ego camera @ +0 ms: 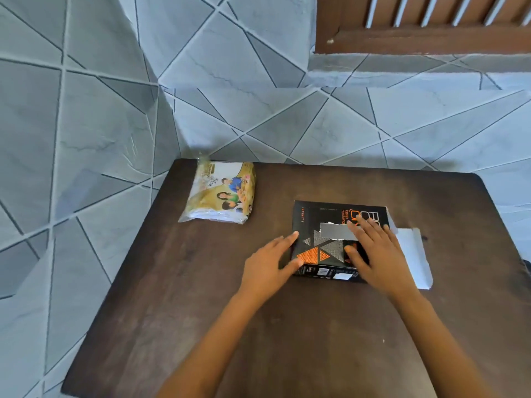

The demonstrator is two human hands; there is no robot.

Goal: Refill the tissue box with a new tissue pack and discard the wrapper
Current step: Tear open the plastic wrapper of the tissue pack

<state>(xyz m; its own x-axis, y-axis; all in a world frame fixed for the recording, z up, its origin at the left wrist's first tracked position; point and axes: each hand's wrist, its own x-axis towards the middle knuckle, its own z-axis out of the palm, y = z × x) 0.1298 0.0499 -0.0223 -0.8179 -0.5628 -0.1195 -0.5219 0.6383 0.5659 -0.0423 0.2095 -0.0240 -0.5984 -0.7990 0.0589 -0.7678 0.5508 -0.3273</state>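
Tissue box, black with orange triangles, lies under flat, open-fingered hands.

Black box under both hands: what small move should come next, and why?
Probably lift the open end flap wider with the right hand while the left hand steadies the black box; the tissue pack lies apart, wrapper unopened.

Black tissue box with orange and grey triangles; gold, white tissue pack; dark brown counter; grey geometric-lined floor.
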